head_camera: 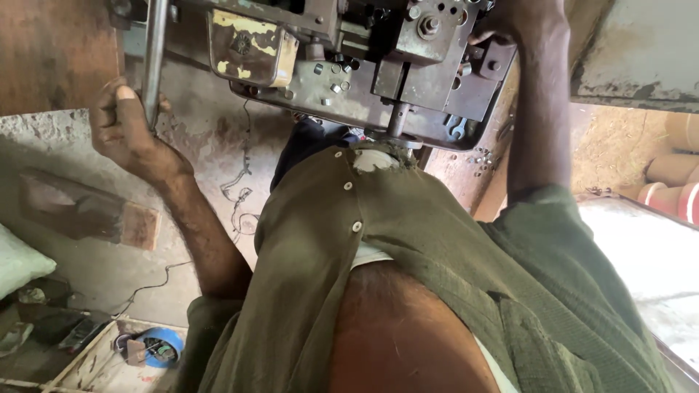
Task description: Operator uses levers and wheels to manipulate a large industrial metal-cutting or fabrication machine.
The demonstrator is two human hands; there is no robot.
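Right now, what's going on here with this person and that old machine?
A person in an olive button shirt leans over a worn metal machine with chipped yellow paint. The left hand grips a grey metal lever bar at the machine's side. The right hand reaches up onto the machine's far end, where its fingers are mostly hidden. A small white piece sits under the machine's vertical shaft. A wooden tray lies on the floor below.

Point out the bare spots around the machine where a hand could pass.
Bare wall shows between the left hand on the metal lever and the machine. Bare floor lies beside the brick. It is crowded where the right hand reaches among bolts.
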